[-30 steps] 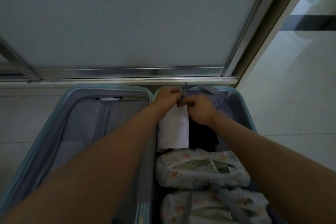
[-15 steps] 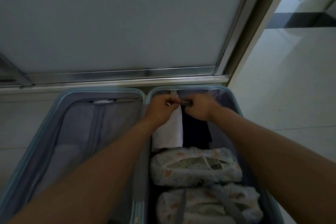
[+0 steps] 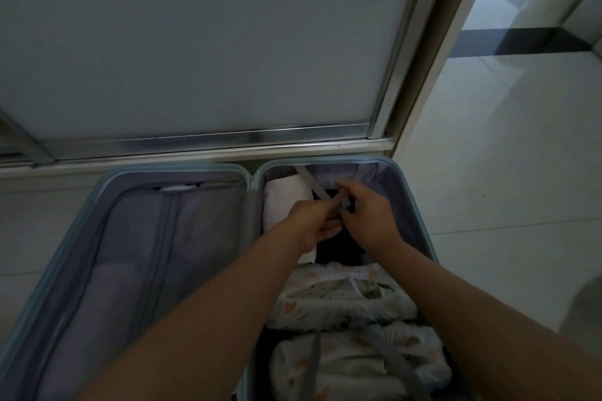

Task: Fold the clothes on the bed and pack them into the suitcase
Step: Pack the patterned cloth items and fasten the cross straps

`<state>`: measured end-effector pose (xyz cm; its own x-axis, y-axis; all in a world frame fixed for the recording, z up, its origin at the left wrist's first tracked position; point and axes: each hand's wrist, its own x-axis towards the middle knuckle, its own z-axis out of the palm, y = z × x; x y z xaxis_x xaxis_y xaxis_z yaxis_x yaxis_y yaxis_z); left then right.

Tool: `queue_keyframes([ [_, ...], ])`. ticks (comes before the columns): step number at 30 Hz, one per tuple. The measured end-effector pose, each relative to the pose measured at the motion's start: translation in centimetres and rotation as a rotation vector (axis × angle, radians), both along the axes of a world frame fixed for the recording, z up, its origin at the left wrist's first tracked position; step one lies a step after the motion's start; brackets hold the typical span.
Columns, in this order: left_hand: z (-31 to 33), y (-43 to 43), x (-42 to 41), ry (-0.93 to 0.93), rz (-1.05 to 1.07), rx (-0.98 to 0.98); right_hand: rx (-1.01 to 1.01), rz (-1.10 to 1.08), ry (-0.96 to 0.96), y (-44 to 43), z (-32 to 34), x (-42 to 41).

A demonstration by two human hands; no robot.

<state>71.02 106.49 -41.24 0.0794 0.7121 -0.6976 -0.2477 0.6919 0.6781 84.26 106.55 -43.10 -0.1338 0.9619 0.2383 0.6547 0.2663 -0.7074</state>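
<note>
— Head view, item one?
— Suitcase (image 3: 182, 167), pale blue shell, lying open on the tiled floor (image 3: 505, 172). Its long axis runs away from the person, and the far end points at the frosted sliding door (image 3: 195, 42).
— Left half?
— Grey zipped divider (image 3: 146, 270), closed flat.
— Right half?
— At the far end, a white folded garment (image 3: 286, 195) beside a dark garment (image 3: 338, 247), both lying lengthwise. Nearer, two patterned bundles (image 3: 342, 299) lie crosswise, one behind the other.
— Straps?
— A grey strap (image 3: 311, 184) slants from the far rim down to a buckle (image 3: 344, 204). Another crosses the nearest bundle.
— Hands?
— Left hand (image 3: 312, 221) and right hand (image 3: 368, 218) meet over the dark garment. Both have their fingers curled and pinching the buckle, the left from below and the right from the side.
</note>
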Motion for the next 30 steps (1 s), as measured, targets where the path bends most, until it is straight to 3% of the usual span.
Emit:
queue_keyframes([
  [5, -1.4, 0.5, 0.7, -0.022, 0.116, 0.082, 0.010, 0.081, 0.061, -1.1, -0.6, 1.2],
  [8, -1.4, 0.2, 0.3, 0.038, 0.095, 0.167, 0.008, -0.130, 0.166, -1.2, -0.3, 1.4],
  [10, -1.2, -0.1, 0.1, 0.061, 0.046, 0.197, -0.250, -0.225, 0.253, -0.8, 0.5, 1.4],
  [12, -1.1, -0.3, 0.0, 0.047, -0.015, 0.225, -0.562, -0.130, 0.379, -0.7, 1.1, 1.2],
  [18, -1.0, -1.0, -0.4, 0.197, -0.170, 0.343, -0.963, -0.100, 0.648, -1.0, 1.7, 1.0],
  [22, -0.8, -2.9, -0.7, 0.374, -0.198, 0.438, -1.190, -0.049, 0.612, -1.1, 1.3, 1.7],
  [26, -0.7, -4.8, -1.0, 0.527, -0.267, 0.421, -1.226, -0.056, 0.542, -1.0, 1.4, 1.5],
  [28, -0.9, -6.2, -1.2, 0.630, -0.488, 0.509, -1.214, -0.041, 0.417, -1.3, 1.4, 1.7],
  [30, -0.5, -8.4, -0.6, 0.609, -0.802, 0.523, -1.198, -0.038, 0.339, -1.7, 1.5, 1.9],
])
